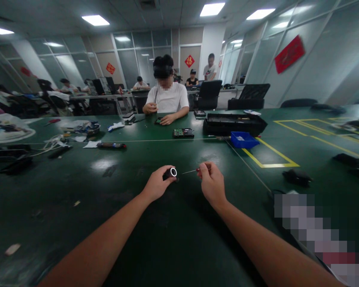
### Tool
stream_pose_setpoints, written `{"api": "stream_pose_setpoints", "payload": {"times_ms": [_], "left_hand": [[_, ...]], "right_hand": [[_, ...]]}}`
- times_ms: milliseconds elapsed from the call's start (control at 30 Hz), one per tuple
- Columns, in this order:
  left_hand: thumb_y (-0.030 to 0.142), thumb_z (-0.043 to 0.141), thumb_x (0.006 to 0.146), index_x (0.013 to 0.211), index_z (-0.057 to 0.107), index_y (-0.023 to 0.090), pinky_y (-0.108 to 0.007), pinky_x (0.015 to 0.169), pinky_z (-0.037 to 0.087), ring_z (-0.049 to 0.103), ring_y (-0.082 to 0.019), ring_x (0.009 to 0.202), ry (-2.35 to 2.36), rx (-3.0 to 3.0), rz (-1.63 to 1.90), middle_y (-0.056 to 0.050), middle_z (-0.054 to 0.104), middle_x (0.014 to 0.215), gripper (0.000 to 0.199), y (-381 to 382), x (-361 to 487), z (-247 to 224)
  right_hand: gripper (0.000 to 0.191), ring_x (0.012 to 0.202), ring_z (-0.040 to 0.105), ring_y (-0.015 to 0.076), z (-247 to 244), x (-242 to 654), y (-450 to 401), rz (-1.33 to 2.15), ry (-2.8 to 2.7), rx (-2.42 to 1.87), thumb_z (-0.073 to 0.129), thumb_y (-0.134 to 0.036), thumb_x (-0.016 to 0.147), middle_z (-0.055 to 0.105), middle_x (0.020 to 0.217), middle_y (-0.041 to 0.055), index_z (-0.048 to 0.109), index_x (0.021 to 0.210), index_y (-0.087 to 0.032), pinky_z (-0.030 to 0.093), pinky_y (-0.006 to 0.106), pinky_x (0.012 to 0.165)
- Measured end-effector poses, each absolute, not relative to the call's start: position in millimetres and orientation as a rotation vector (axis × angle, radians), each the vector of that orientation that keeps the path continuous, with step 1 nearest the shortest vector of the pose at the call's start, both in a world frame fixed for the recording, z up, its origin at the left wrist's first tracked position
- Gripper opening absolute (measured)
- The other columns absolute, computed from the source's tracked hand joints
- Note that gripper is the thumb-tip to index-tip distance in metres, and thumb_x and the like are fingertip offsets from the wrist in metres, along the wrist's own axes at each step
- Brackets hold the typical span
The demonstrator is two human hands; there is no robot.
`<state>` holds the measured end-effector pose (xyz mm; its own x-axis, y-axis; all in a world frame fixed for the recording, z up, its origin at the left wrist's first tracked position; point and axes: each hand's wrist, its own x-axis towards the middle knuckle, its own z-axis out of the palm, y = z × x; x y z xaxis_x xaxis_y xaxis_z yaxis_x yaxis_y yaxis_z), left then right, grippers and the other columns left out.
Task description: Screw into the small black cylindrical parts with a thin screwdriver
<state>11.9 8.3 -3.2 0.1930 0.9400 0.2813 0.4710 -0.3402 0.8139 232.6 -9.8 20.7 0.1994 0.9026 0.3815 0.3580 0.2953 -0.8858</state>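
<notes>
My left hand [158, 183] is closed around a small dark cylindrical object [171, 173] with a bright white ring on its end, which faces right. To its right, my right hand [211, 181] grips a screwdriver [198, 170] by its reddish handle. The thin metal shaft points left toward the ringed object, and a small gap separates its tip from that object. Both hands are over the middle of the dark green table [167, 239].
Across the table a person [169, 97] handles a small device. Nearer lie a circuit board part [183, 133], a long black tray [235, 124] and a blue bin [243, 140]. A dark tool [111, 146] lies left; a black object [297, 177] lies right.
</notes>
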Motion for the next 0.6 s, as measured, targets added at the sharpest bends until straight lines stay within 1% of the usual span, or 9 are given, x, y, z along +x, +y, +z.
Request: {"api": "stream_pose_setpoints", "payload": {"times_ms": [67,133,167,233,300,367,433,533,600], "left_hand": [[0.025,0.065,0.090,0.132,0.059,0.024,-0.040,0.103,0.045,0.061,-0.023,0.113,1.262,1.775,1.150,-0.008,0.065,0.126,0.042,9,11,-3],[0.031,0.059,0.094,0.135,0.053,0.023,-0.036,0.093,0.049,0.063,-0.020,0.101,1.194,1.632,1.223,-0.008,0.065,0.117,0.042,10,11,0],[0.035,0.058,0.095,0.133,0.052,0.022,-0.033,0.085,0.050,0.063,-0.019,0.093,1.165,1.565,1.242,-0.008,0.064,0.109,0.040,11,10,3],[0.044,0.057,0.095,0.123,0.054,0.020,-0.028,0.069,0.047,0.058,-0.015,0.076,1.122,1.468,1.255,-0.005,0.062,0.094,0.037,11,9,11],[0.052,0.056,0.094,0.112,0.055,0.019,-0.026,0.061,0.043,0.054,-0.014,0.068,1.133,1.465,1.223,-0.003,0.059,0.085,0.037,10,6,21],[0.055,0.056,0.093,0.109,0.057,0.019,-0.027,0.060,0.043,0.055,-0.015,0.066,1.226,1.560,1.144,-0.003,0.060,0.081,0.039,8,3,30],[0.052,0.056,0.093,0.112,0.059,0.020,-0.030,0.064,0.046,0.059,-0.018,0.069,1.356,1.708,1.030,-0.003,0.063,0.080,0.038,7,1,37],[0.043,0.053,0.095,0.114,0.065,0.020,-0.035,0.077,0.050,0.064,-0.022,0.085,1.439,1.975,0.890,-0.008,0.068,0.095,0.032,8,0,40],[0.036,0.051,0.095,0.112,0.069,0.021,-0.037,0.084,0.049,0.064,-0.024,0.095,1.433,2.145,0.795,-0.010,0.068,0.107,0.029,11,1,38]], "right_hand": [[0.029,0.076,0.065,0.0210,19,233,-9,0.581,-1.378,-1.258,0.048,-0.048,0.098,0.069,0.083,0.0046,0.061,0.095,-0.022,0.049,0.036,0.073],[0.029,0.076,0.065,0.0210,19,233,-9,0.581,-1.374,-1.247,0.048,-0.048,0.099,0.069,0.082,0.0043,0.062,0.095,-0.022,0.049,0.036,0.073],[0.030,0.076,0.065,0.0210,19,233,-9,0.581,-1.372,-1.244,0.048,-0.048,0.099,0.069,0.082,0.0042,0.062,0.095,-0.022,0.049,0.036,0.073],[0.030,0.076,0.065,0.0211,19,233,-9,0.577,-1.369,-1.243,0.048,-0.049,0.098,0.069,0.081,0.0041,0.062,0.095,-0.022,0.049,0.035,0.073],[0.031,0.076,0.065,0.0213,20,233,-10,0.573,-1.372,-1.248,0.048,-0.049,0.099,0.069,0.080,0.0041,0.062,0.096,-0.022,0.049,0.035,0.073],[0.031,0.076,0.066,0.0215,21,233,-10,0.571,-1.377,-1.250,0.048,-0.050,0.099,0.069,0.080,0.0043,0.063,0.096,-0.022,0.049,0.035,0.073],[0.031,0.077,0.066,0.0216,21,233,-11,0.569,-1.378,-1.248,0.048,-0.050,0.099,0.070,0.081,0.0045,0.063,0.096,-0.022,0.049,0.035,0.074],[0.031,0.078,0.066,0.0217,21,233,-11,0.584,-1.388,-1.247,0.047,-0.050,0.100,0.069,0.083,0.0043,0.062,0.097,-0.023,0.049,0.036,0.074],[0.031,0.079,0.066,0.0217,21,233,-12,0.602,-1.392,-1.246,0.047,-0.049,0.100,0.069,0.084,0.0042,0.062,0.097,-0.023,0.050,0.036,0.075]]}}
